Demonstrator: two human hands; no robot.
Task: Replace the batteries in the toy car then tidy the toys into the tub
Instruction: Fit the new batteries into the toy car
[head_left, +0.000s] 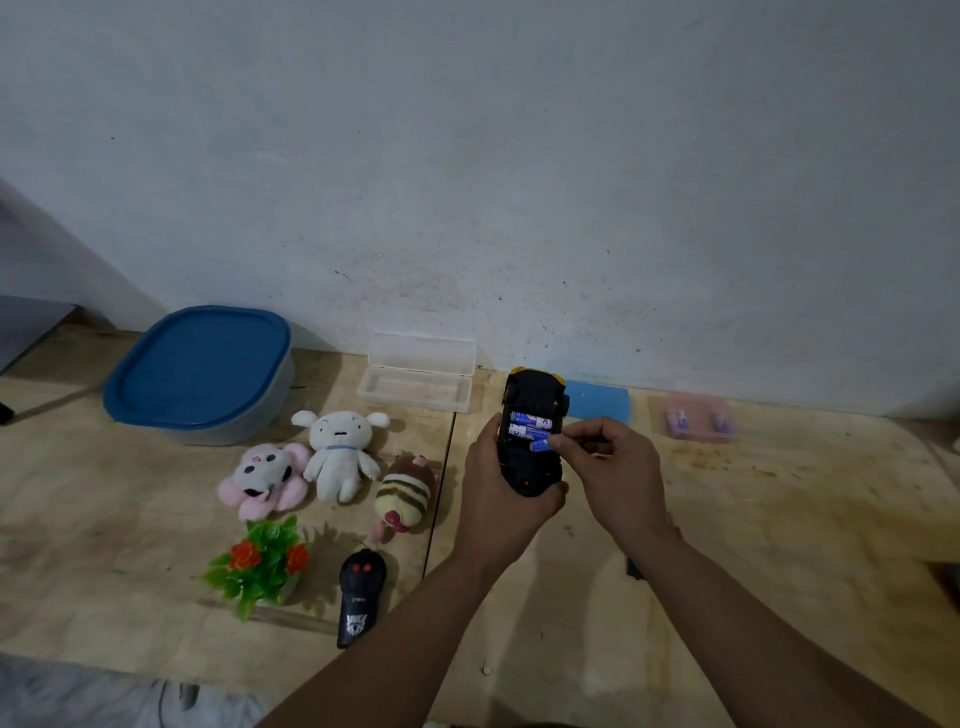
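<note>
My left hand (501, 501) holds the toy car (531, 400) upside down, black underside up, its battery bay uncovered. Two blue batteries (530, 425) lie in the bay. My right hand (610, 467) pinches a third blue battery (540, 445) at the bay's right edge. The tub (200, 375) with its blue lid on stands at the back left. In front of it lie a white plush dog (340, 452), a pink plush (265, 480) and a striped plush (404, 493). A black remote control (358, 597) and a plastic plant (262, 564) sit nearer to me.
An uncovered clear plastic case (415, 382) stands against the wall. A blue case (597, 401) lies behind the car, and a pink box (701, 418) holding batteries sits further right. A small dark piece (635, 569) shows under my right forearm. The wall runs along the back edge.
</note>
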